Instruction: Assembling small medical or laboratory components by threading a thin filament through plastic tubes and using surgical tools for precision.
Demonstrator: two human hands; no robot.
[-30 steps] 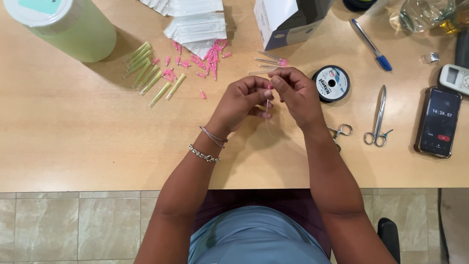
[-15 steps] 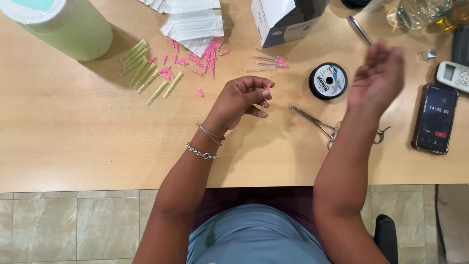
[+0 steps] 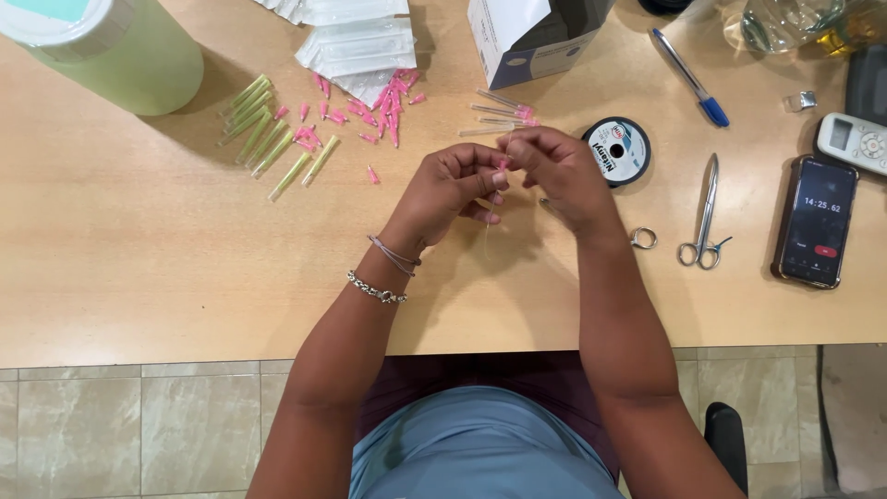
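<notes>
My left hand (image 3: 455, 184) and my right hand (image 3: 560, 172) meet over the middle of the wooden table (image 3: 139, 240). Both pinch a small needle with a pink hub (image 3: 503, 163) between the fingertips. A thin clear thread (image 3: 487, 231) hangs down from it. A black spool of thread (image 3: 617, 151) lies just right of my right hand. Several needles with pink hubs (image 3: 499, 109) lie just beyond my hands.
Loose pink caps (image 3: 370, 106) and green sleeves (image 3: 268, 139) lie at the left. A green bottle (image 3: 111, 51), sealed packets (image 3: 356, 37), a white box (image 3: 531, 37), a blue pen (image 3: 691, 79), scissors (image 3: 704, 217), a phone (image 3: 818, 220) and a remote (image 3: 855, 140) surround them.
My right hand, which had swung out to the right above the scissors, has come back to my left hand. Both now hold the needle together.
</notes>
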